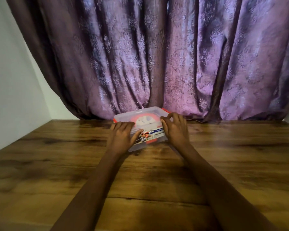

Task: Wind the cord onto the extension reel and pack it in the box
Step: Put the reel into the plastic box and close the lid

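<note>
A clear plastic box (150, 112) with red corner clips and its lid on stands at the far middle of the wooden table, against the curtain. Through the lid I see the round red-and-white extension reel (144, 120) lying inside. A printed label (153, 133) runs across the box's near side. My left hand (122, 136) lies on the box's near-left corner, fingers over the lid and thumb on the front. My right hand (174, 128) rests on the box's right side with its fingertips curled on the lid's edge. No loose cord shows.
The wooden table (57, 164) stretches wide on both sides of my arms. A purple patterned curtain (157, 55) hangs right behind the box. A white wall (10, 80) stands at the left.
</note>
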The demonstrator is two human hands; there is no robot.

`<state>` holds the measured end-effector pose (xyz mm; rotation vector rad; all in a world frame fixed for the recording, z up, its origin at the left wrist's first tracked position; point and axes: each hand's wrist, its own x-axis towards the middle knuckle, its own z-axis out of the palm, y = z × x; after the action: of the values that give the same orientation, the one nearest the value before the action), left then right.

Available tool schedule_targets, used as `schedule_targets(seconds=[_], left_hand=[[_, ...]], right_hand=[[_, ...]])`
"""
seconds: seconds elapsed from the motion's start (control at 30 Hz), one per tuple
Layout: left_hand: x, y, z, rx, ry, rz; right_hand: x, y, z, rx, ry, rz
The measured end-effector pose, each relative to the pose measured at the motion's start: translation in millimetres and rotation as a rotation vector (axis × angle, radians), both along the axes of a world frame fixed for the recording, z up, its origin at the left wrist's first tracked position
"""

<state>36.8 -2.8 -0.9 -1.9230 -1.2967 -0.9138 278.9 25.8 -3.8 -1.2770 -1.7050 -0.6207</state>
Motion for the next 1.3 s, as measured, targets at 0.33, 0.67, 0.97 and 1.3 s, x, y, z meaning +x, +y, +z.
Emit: schedule_targets(seconds=[0.33, 0.67, 0.97, 1.3], left_hand=[[-109.3, -44.3, -9.9, -0.01, -0.01, 0.257], [-234.8, -83.8, -10.5, 0.027, -0.035, 0.55], [-325.3, -93.0, -10.8, 0.033, -0.019, 0.706], [-375.1, -87.7, -10.5, 0.023, -0.044, 0.762]], right_hand=[[-144.9, 22.7, -0.6, -0.267, -0.052, 0.267], [-306.8, 23.4, 7.5, -0.492, -0.234, 0.499], [-414.7, 32.3, 15.6, -0.632, -0.379, 0.621], [-466.5, 43.9, 15.2, -0.647, -0.393, 0.681]])
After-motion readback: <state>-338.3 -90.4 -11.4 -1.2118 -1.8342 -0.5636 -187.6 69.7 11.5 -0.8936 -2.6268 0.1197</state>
